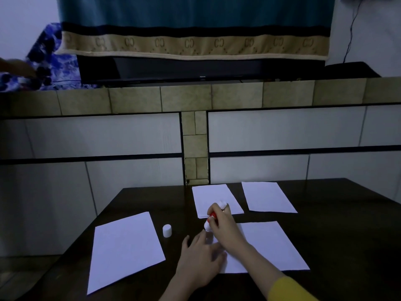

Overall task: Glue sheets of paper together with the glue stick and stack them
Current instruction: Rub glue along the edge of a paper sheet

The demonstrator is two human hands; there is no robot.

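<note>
A dark table (325, 218) carries four white sheets: a left sheet (125, 250) lying askew, two far sheets (213, 196) and (268, 196) side by side at the back edge, and a near sheet (271, 244) under the hands. A white cap (167, 230) stands upright on the bare wood between the left sheet and the hands, well clear of both. Behind the table rises a tiled wall with a ledge, a dark screen and a hanging cloth (195, 40).

The right hand (223, 224), sleeve yellow, grips the glue stick (211, 217) with its fingers curled round the red barrel. The stick leans, its long axis running from the white end by the knuckles, up and away, down toward the near sheet's left corner. The left hand (201, 257) lies flat with fingers spread, pressing that same corner, just beside the stick's lower end.
</note>
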